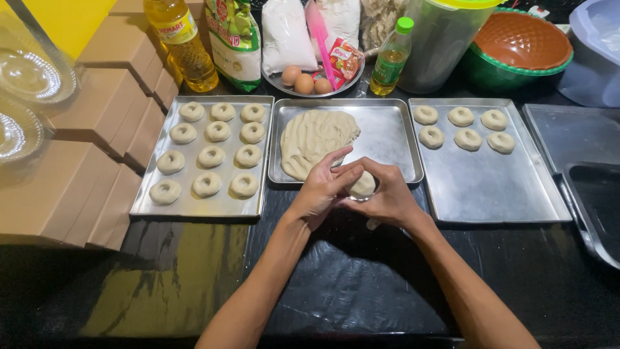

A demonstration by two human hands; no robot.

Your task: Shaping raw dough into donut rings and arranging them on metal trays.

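Small home-baking kitchen: metal trays (200, 205) of dough rings (211, 156) on black table (361, 278); oil bottle (183, 45), eggs (303, 83) at 12 o'clock

Two bare forearms, no sleeves visible up from either grip, left hand (321, 187) and right hand (387, 197) without gloves, rings or watch

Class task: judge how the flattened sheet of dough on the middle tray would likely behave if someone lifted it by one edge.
The dough sheet would probably droop and stretch, since it lies thin and spread irregularly on the middle tray. It may also tear or cling: its edge looks ragged where pieces were taken.
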